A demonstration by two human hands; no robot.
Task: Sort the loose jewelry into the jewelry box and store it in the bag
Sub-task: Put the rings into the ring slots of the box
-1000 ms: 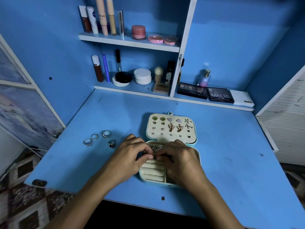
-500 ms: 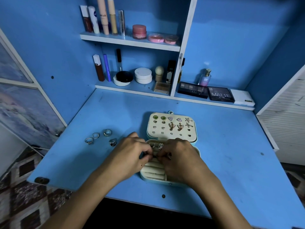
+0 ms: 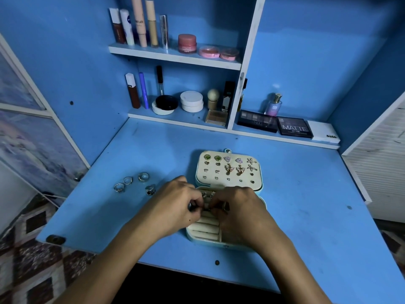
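Over the open pale-blue cream-lined jewelry box (image 3: 228, 170) on the blue tabletop (image 3: 306, 194), left hand (image 3: 173, 207) and right hand (image 3: 243, 213) are each pinching, grip clenched, a small dark ring (image 3: 207, 209).

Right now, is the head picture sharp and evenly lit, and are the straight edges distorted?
Head view: dim, bluish light; the earrings in the jewelry box lid read sharply, the loose rings are slightly soft. The fingers of both hands shade the small piece they pinch, so it cannot be made out. The wide lens bows the shelf and the desk edges.
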